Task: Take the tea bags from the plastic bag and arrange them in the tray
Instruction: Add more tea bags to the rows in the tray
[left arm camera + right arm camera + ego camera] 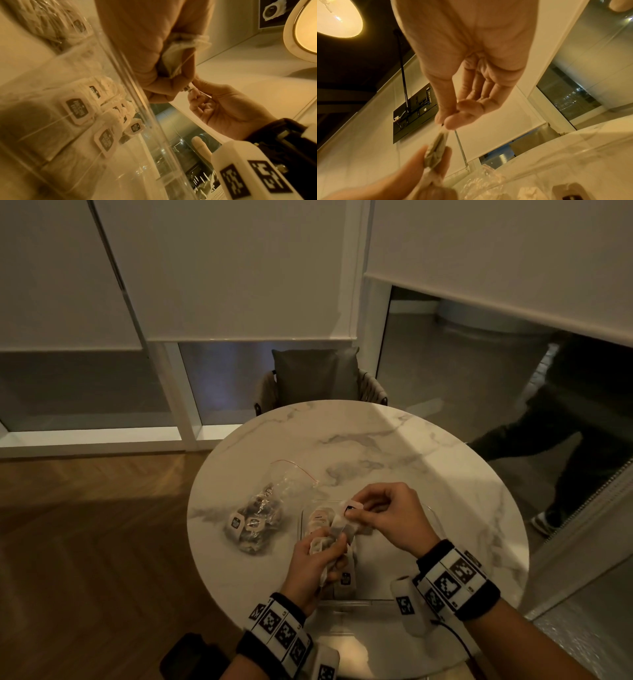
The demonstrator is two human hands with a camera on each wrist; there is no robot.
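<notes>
A clear plastic bag with several tea bags lies at the left of the round marble table. To its right stands a clear tray with several tagged tea bags laid in rows. Over the tray, my left hand grips a small bunch of tea bags. My right hand pinches the top of one tea bag between thumb and forefinger, while the left fingers hold its lower end. The bag stretches between both hands.
A chair with a grey cushion stands behind the table. Another person's legs are at the right, beyond the table edge. A dark object sits on the wooden floor near my left arm.
</notes>
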